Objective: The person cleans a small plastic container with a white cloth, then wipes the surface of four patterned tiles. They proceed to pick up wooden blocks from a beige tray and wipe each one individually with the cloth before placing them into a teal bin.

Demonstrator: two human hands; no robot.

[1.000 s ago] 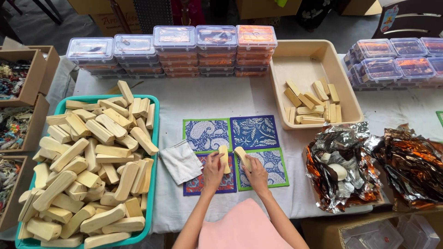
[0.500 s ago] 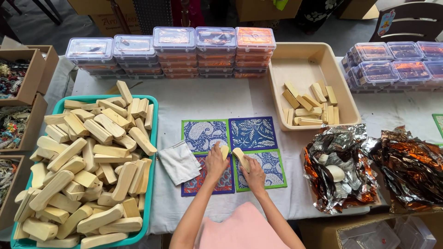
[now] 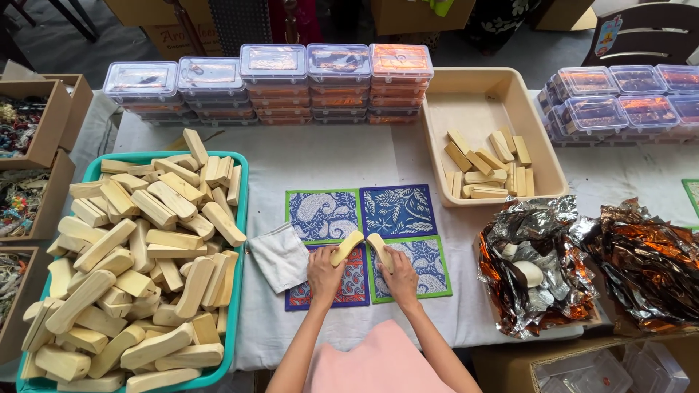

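Both hands work at the near edge of the table (image 3: 328, 164), which is covered in a white cloth. The left hand (image 3: 324, 271) is closed around a pale wooden block (image 3: 346, 247), its free end angled up toward the right. The right hand (image 3: 399, 273) is closed around a second wooden block (image 3: 379, 251), its free end angled up toward the left. The two block tips sit just beside each other; contact cannot be told.

Under the hands lie four printed fabric squares (image 3: 399, 211) in a two-by-two patch: green-bordered and blue on the far row, a dark red-and-blue one and a green-bordered one on the near row. A folded grey cloth (image 3: 280, 256) lies touching the left side of the patch.

Left edge of the table: a teal tray (image 3: 239, 218) heaped with many more pale blocks. Far right: a beige tray (image 3: 466, 109) holding a smaller pile of blocks. Far edge: a row of stacked clear lidded boxes (image 3: 273, 73), with more boxes at the far right corner. Near right corner: crumpled foil wrappers (image 3: 539, 240), silver and orange. Cardboard boxes (image 3: 44, 124) stand off the left edge.
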